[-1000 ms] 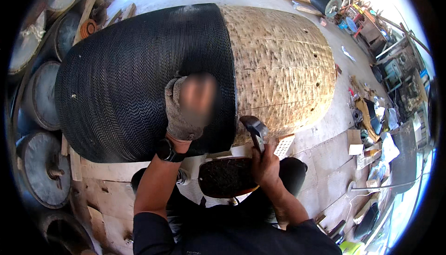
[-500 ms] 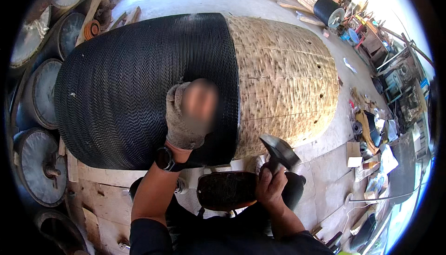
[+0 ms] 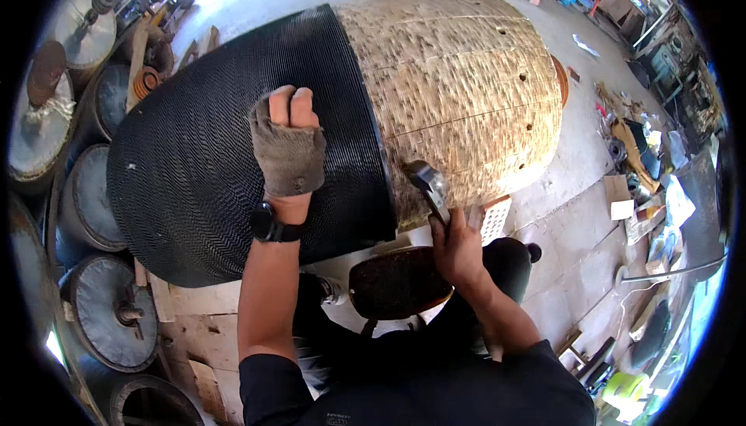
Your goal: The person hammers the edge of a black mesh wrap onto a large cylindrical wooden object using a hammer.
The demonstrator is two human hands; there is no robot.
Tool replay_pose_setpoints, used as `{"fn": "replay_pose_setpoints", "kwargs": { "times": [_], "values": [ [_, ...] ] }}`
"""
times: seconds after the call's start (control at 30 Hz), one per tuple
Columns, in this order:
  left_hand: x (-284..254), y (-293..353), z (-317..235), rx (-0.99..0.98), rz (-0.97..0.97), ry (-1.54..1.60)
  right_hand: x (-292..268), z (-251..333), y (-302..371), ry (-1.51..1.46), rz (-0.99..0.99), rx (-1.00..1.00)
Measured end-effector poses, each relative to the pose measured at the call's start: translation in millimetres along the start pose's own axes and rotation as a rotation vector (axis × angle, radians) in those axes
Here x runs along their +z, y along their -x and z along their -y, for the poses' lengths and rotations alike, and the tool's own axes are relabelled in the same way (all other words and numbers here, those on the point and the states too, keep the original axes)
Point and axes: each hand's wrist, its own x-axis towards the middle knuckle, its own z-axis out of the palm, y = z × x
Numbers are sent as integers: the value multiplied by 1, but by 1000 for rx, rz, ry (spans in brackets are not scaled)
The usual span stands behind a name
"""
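A large drum lies across in front of me. Its left part is wrapped in black, finely ridged covering (image 3: 186,154), and its right part is bare, pitted wood (image 3: 458,76) with seams and several dark holes. My left hand (image 3: 289,142), in a grey fingerless glove, rests on the black covering near its right edge. Its fingers are curled; what they may hold is hidden. My right hand (image 3: 458,249) is bare and closed around the handle of a hammer (image 3: 427,180). The hammer head is at the near side of the wood, just right of the black edge; whether it touches cannot be told.
A dark stool-like seat (image 3: 396,282) stands between my knees. Several grey-ended rollers (image 3: 116,321) line the left side. Scraps, cardboard (image 3: 619,197) and tools litter the floor at right. A perforated block (image 3: 495,218) sits by the drum's near right side.
The hammer has moved up and left, from off the drum to the wood beside the black edge. My left hand has shifted up and left on the covering. The whole view has tilted.
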Motion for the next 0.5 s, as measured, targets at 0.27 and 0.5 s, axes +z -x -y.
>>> {"fn": "replay_pose_setpoints", "kwargs": {
  "times": [0.27,0.5],
  "values": [
    [-40,98,-100,-88,75,662,-11,-10,35,-172,16,36],
    [-45,95,-107,-206,196,615,-20,-12,40,-181,73,102]
  ]
}}
